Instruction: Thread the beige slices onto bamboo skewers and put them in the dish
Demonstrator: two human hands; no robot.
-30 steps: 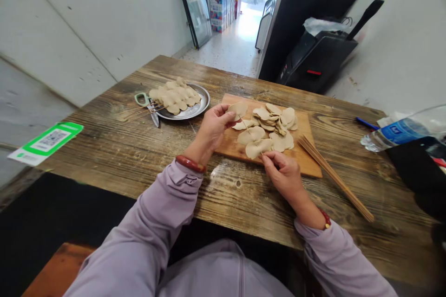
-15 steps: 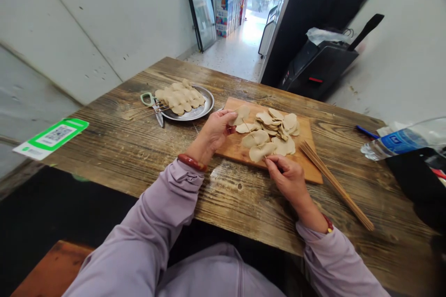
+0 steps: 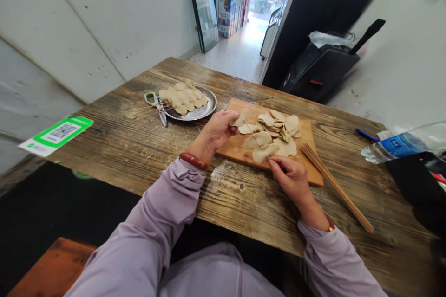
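Note:
My left hand [image 3: 219,131] pinches a thin beige slice [image 3: 243,117] at the far end of a thin skewer [image 3: 248,126]. Toward its near end, two more round slices [image 3: 261,145] are threaded on that skewer. My right hand [image 3: 291,178] grips the near end, fingers closed, with most of the stick hidden there. Both hands hover over the near side of a wooden cutting board [image 3: 228,149]. A loose pile of similar slices [image 3: 278,123] lies on the board, just beyond the skewer. What the slices are made of, I cannot tell.
Left of the board, a metal plate [image 3: 208,109] bears several filled skewers [image 3: 183,96], with green-handled scissors [image 3: 162,115] beside it. A bundle of bare sticks [image 3: 337,188] leans over the board's right edge. Farther right lies a plastic bottle [image 3: 397,145]; a QR card [image 3: 57,135] sits at the left table edge.
The whole view has shifted slightly. Both hands keep their grip on the slice and the skewer, with hardly any movement between them.

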